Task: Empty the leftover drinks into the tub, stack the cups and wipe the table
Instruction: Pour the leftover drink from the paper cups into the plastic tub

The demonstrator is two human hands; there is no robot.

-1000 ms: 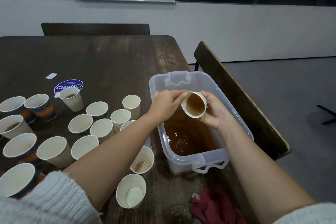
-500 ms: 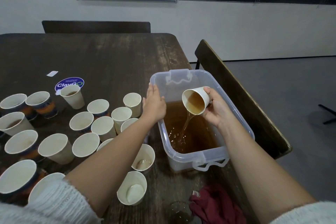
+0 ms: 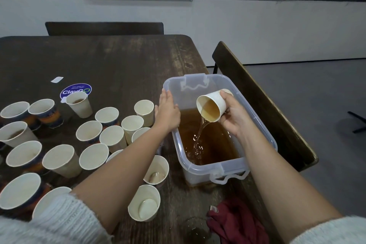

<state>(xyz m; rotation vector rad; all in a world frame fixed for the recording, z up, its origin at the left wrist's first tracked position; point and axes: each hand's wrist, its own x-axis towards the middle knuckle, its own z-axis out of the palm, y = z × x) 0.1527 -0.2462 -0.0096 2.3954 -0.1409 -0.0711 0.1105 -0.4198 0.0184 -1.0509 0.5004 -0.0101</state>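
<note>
Gripping one paper cup around its side, the right hand is tilting it mouth-down over the tub, fingers clamped on the cup wall. A thin amber stream is falling from the rim and splashing into the brown liquid pooling inside. The left hand is lying flat with fingers together and straight, holding nothing, pressing against the tub's left rim. The one clear plastic tub is sitting at the counter's right edge, with one latch handle at each end, two in all. To its left, cups are standing upright on the counter; about eighteen are showing, though the forearm is hiding parts of some. Two nearest the tub, a cup holding pale dregs and another just below it, are sitting apart from the main cluster. One round purple sticker is lying beyond the cups. One red cloth is lying crumpled near the counter's front edge, below the tub.
</note>
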